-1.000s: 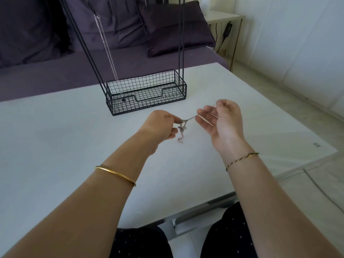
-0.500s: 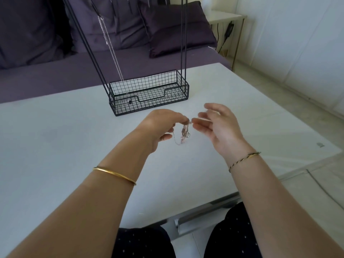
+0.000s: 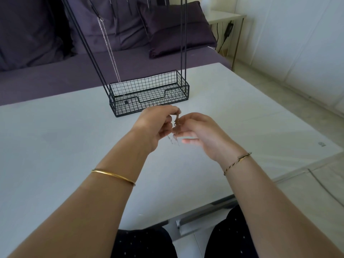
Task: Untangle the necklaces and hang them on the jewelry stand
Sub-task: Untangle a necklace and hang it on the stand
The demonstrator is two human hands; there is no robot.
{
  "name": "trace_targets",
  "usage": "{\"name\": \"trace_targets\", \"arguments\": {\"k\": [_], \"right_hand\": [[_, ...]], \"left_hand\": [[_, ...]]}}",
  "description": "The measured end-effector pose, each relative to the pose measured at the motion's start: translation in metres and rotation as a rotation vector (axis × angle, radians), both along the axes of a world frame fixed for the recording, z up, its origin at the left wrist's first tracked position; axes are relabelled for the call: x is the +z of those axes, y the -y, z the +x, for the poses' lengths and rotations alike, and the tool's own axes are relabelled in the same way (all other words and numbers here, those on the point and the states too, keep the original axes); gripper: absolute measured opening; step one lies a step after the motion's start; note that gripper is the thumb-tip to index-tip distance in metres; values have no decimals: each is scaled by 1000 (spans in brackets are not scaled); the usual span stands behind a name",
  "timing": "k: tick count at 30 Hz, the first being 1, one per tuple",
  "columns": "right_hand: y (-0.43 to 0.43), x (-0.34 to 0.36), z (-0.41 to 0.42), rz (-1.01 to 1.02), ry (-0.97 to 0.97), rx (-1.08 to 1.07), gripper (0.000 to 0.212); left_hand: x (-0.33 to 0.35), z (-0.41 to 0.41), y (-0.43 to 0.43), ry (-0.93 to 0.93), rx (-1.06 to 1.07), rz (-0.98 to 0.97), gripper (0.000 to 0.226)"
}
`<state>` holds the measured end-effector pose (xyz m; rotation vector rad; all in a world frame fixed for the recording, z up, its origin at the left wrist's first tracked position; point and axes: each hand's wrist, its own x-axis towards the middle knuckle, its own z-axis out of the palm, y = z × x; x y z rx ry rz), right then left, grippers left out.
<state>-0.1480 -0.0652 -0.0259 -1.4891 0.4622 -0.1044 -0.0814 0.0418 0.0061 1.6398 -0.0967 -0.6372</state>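
We saw the left hand with its fingers curled in and the tips pinched on the top of the tangled necklaces. The bunch hung from that pinch above the table, its long line running roughly straight down, with thin loose ends trailing below between the two hands. The right hand lay just beside it, palm turned inward, fingers loosely stretched toward the bunch and the thumb held apart lower down. It pinched nothing that we could make out, and blur hid whether its fingertips actually touched the chains.

So the knot sat at the left fingertips and just ahead of the right ones. We judged the right hand the free one for picking a strand loose, pulling sideways away from the left pinch.

The jewelry stand stood on the table just beyond the hands, slightly to the left — its wire basket at the base, its black rods rising out of view. One silver chain already hung down into the basket. Nothing stood between hands and stand; the hanging chain was the one thing we thought a reach might snag. A purple sofa lay behind.
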Motion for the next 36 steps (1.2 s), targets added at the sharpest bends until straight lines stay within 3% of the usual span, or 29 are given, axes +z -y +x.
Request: {"name": "trace_targets", "arguments": {"k": [4, 9, 14, 20, 23, 26, 29, 31, 33, 36], "right_hand": [[0, -3, 0, -63, 23, -10, 8], [9, -6, 1, -55, 36, -192, 15], [7, -3, 1, 263, 96, -289, 14], [11, -1, 0, 408, 54, -185, 18], [12, -7, -2, 9, -30, -136, 28], [10, -16, 0, -418, -50, -164, 21], [11, -24, 3, -664, -83, -172, 15], [13, -28, 4, -723, -140, -158, 13], [11, -30, 5, -644, -145, -164, 11], [10, -20, 4, -193, -38, -260, 16]], "left_hand": [[2, 1, -2, -16, 43, 19, 3], [-6, 5, -7, 133, 12, 202, 4], [-10, 4, -6, 64, -27, 211, 14], [-13, 3, -2, 10, 61, 263, 12], [-12, 4, -3, -96, 86, 190, 19], [-8, 2, -1, -183, 119, 97, 19], [-6, 3, 0, -251, 199, -18, 21], [-6, 4, 0, -269, 248, -94, 24], [-4, 3, -2, -297, 292, -183, 26], [-4, 4, -5, -312, 353, -252, 29]]}}
